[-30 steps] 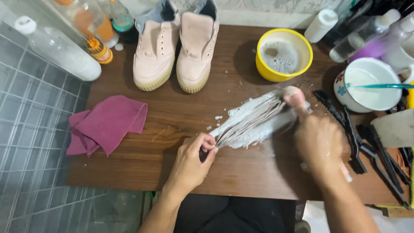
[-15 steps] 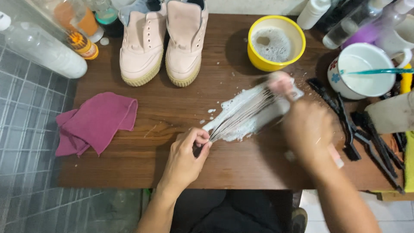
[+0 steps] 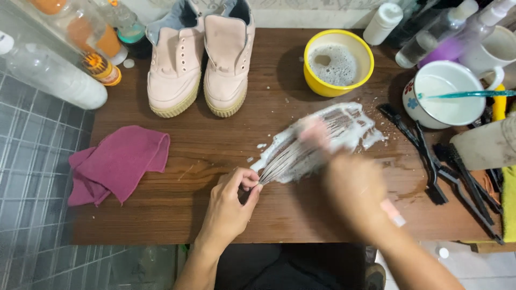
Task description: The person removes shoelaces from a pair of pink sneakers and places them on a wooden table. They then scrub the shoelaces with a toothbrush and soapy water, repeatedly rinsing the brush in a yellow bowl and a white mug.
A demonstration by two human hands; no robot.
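Observation:
A bundle of grey shoelaces lies on the wooden table, covered in white foam. My left hand pinches the near ends of the laces against the table. My right hand is blurred with motion over the middle of the laces. It grips a brush whose pink handle sticks out below the wrist; the brush head is hidden. A pair of pale pink shoes without laces stands at the back of the table.
A yellow bowl of soapy water sits behind the laces. A magenta cloth lies at the left. At the right are a white enamel mug, several black brushes and spray bottles. Plastic bottles lie at the back left.
My right hand has slid down the laces toward my left hand, spreading more foam. The left hand keeps its pinch on the lace ends.

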